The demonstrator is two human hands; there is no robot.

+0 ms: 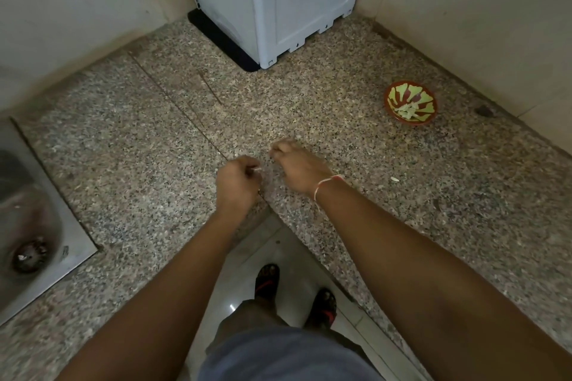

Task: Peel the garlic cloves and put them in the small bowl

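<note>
We are peeling with both hands low over the desk (309, 108): the left hand (236, 184) is pinching a pale sliver, clove or skin we cannot tell, while the right hand (298, 168) is curling its fingers over something blurred. We are judging it best to keep the pinch firm and strip the skin in small pulls. The small bowl (410, 103), red-rimmed with a green pattern, is sitting well beyond the right hand, holding pale peeled pieces.
</note>
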